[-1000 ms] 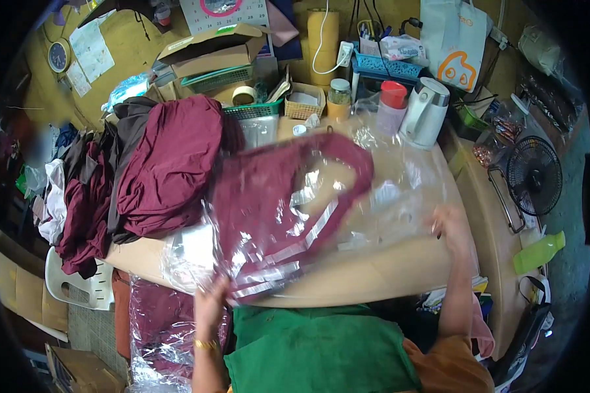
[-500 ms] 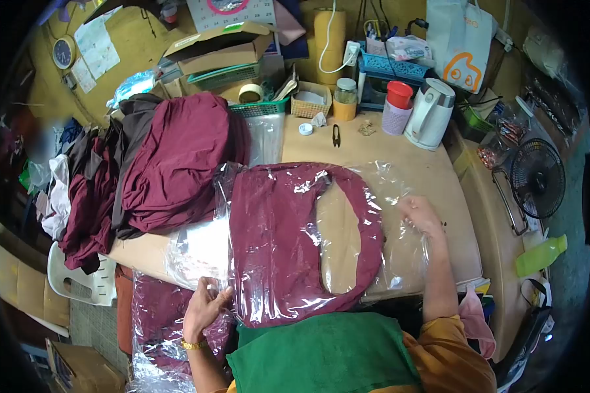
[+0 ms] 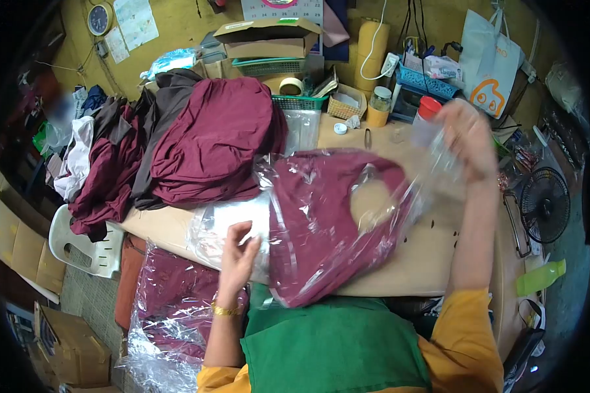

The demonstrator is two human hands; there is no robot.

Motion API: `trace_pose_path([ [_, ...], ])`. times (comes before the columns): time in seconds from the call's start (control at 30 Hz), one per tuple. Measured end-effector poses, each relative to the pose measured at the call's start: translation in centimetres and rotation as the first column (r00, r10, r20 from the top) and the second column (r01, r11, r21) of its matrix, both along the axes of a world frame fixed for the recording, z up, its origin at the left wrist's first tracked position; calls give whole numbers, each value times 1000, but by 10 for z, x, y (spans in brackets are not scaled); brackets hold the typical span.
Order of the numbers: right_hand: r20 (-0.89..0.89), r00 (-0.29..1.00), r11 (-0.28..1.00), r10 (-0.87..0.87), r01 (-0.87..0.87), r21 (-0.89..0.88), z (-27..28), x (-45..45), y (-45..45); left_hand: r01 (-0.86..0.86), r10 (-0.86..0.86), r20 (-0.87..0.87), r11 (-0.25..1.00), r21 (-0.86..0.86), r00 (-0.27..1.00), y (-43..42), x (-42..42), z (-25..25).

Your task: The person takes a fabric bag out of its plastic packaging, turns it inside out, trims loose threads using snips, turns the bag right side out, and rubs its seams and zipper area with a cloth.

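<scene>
A maroon garment [image 3: 318,216] with a rounded opening lies in a clear plastic bag [image 3: 421,190] on the tan table. My right hand [image 3: 469,141], smeared by motion, is raised at the right and closed on the bag's end, which is gathered and pulled up toward it. At the bag's left edge, my left hand [image 3: 238,259] has its thumb and fingers apart with nothing between them. Under that side lies a flat stack of clear plastic bags [image 3: 226,226]. The right side of the garment tilts up with the lifted plastic.
A pile of maroon garments [image 3: 213,141] stands at the back left. Bagged maroon garments [image 3: 177,288] lie below the table's left edge. Along the back are a green basket [image 3: 301,102], a glass jar [image 3: 379,105] and a red-topped cup [image 3: 429,108]. A fan [image 3: 545,203] stands right.
My right hand has risen and moved back with the bag's end, lifting the garment's right side. My left hand has come off the bag's edge and opened. The view has shifted.
</scene>
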State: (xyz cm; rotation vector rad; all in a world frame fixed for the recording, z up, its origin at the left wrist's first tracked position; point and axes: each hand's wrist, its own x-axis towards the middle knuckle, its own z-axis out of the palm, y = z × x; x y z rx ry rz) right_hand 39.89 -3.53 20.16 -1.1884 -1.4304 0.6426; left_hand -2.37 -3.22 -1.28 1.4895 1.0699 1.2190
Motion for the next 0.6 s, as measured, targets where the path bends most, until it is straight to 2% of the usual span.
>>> trace_pose_path([
  [0.1, -20, 931, 897, 366, -346, 276, 70, -25, 48, -9, 32, 271, 996, -85, 962, 6, 44, -11],
  [0.13, -5, 926, 886, 378, -361, 292, 90, -36, 68, -6, 58, 357, 989, -145, 932, 7, 56, -16],
  [0.2, 8, 948, 908, 320, -309, 284, 108, -49, 96, 52, 128, 520, 947, -318, 844, 5, 81, -21],
  [0.27, 16, 957, 908, 289, -279, 314, 127, -47, 106, 153, 116, 610, 916, -371, 784, -3, 99, -26],
  [0.33, 27, 968, 908, 251, -245, 341, 139, -30, 103, 256, 83, 665, 882, -395, 742, -9, 110, -26],
  [0.4, 49, 980, 919, 192, -197, 340, 142, -3, 87, 256, 116, 634, 847, -465, 765, -11, 109, -8],
  [0.43, 63, 986, 929, 157, -169, 328, 139, 14, 76, 254, 142, 600, 812, -526, 787, -10, 107, -2],
  [0.5, 94, 993, 957, 74, -97, 273, 122, 53, 54, 262, 118, 579, 807, -530, 807, -1, 94, -16],
  [0.6, 147, 983, 992, -114, 106, 62, 53, 119, 26, 312, 87, 604, 794, -522, 792, 3, 60, -15],
])
